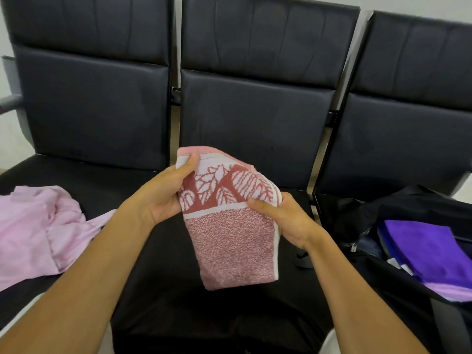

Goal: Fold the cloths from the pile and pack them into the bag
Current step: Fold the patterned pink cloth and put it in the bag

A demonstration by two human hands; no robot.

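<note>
I hold a folded pink towel [231, 238] with a white leaf border in the air above the middle seat. My left hand [163, 195] grips its upper left edge, thumb on top. My right hand [283, 218] pinches its right edge, thumb across the white stripe. The lower half of the towel hangs down freely. A light pink cloth [38, 231] lies crumpled on the left seat. On the right seat stands an open black bag [362, 215] with a folded purple cloth [429, 249] and a lilac cloth [452, 292] inside it.
A row of three black padded seats [255, 129] with tall backrests fills the view. Metal frame gaps separate them. A black strap buckle [304, 259] lies on the middle seat beside the bag. A grey armrest [10, 100] juts out at far left.
</note>
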